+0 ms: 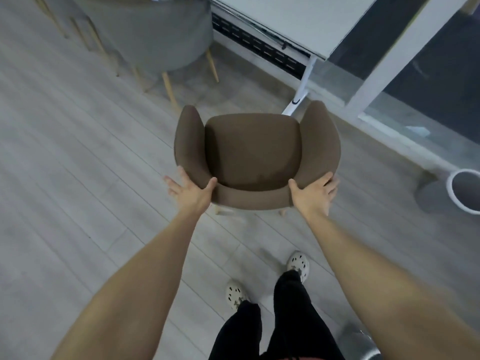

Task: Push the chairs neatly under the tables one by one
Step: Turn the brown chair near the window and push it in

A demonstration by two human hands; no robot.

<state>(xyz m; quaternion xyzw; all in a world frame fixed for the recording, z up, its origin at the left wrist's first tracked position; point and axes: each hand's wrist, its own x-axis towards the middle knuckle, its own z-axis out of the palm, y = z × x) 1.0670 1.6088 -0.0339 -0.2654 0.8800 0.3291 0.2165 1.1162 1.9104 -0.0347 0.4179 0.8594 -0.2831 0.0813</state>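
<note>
A brown upholstered armchair (254,152) stands on the floor in front of me, its seat facing away toward a white table (298,24). The chair's front sits just short of the table's white leg (302,87), outside the tabletop's edge. My left hand (188,192) grips the left corner of the backrest, thumb over the inside and fingers spread on the outside. My right hand (313,193) grips the right corner the same way. Both arms are stretched out.
A grey upholstered chair (155,40) with wooden legs stands at the upper left beside the table. A white round bin (465,190) sits on the floor at the right. A glass wall with a white frame (394,53) runs along the right. My feet (298,263) are behind the chair.
</note>
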